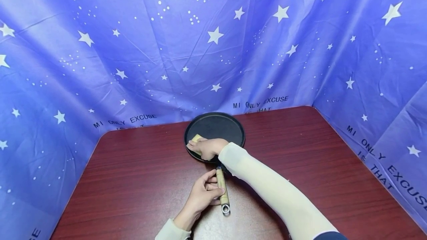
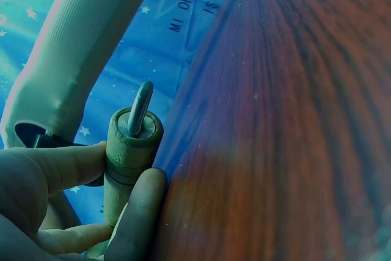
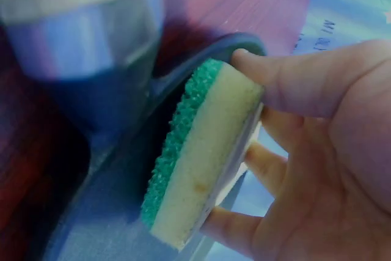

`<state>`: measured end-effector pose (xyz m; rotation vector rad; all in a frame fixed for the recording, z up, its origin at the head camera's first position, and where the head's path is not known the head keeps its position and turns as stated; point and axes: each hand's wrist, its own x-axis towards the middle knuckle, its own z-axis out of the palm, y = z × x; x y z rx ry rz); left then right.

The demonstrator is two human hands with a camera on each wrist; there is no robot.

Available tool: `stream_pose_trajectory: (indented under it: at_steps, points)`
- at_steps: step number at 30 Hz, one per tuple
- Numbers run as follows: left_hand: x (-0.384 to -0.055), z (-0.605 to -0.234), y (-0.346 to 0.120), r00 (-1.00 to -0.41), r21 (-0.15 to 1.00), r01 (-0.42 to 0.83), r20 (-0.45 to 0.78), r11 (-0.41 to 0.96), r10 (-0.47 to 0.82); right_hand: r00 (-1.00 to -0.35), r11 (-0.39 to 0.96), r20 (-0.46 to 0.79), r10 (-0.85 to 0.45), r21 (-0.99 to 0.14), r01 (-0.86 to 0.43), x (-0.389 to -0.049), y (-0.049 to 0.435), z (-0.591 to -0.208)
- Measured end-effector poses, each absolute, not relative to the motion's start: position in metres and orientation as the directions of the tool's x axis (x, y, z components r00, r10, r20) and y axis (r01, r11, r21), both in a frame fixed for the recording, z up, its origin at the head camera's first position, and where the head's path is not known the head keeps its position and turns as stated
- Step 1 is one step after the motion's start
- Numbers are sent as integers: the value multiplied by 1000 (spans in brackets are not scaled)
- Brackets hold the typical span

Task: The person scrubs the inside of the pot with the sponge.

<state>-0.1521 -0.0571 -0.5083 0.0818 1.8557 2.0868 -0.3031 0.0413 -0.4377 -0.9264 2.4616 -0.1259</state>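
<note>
A round black frying pan lies on the table, its wooden handle pointing toward me. My left hand pinches that handle between thumb and fingers, near the metal hanging ring. In the left wrist view the handle end sits between the fingertips. My right hand reaches across over the pan's near left part and grips a sponge. The right wrist view shows the sponge with a cream body and a rough green layer facing the pan, thumb and fingers holding its sides.
The dark red wooden table has its back edge close behind the pan. A blue star-printed cloth hangs behind and at both sides. My right forearm crosses above the table to the right of the handle.
</note>
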Motion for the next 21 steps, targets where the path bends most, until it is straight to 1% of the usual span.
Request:
stream_pose_trajectory:
  at_steps: [8, 14, 21]
  points:
    - [-151, -507, -57, -938, 971, -225, -193, -83, 289, -652, 775, -422, -630, -281, -566, -319, 40, -439]
    - [-152, -508, -57, -941, 974, -210, -177, -89, 289, -679, 794, -416, -604, -252, -553, -330, 39, -439]
    - [-151, -508, -56, -940, 971, -220, -186, -92, 286, -718, 825, -408, -564, -228, -518, -344, 44, -442]
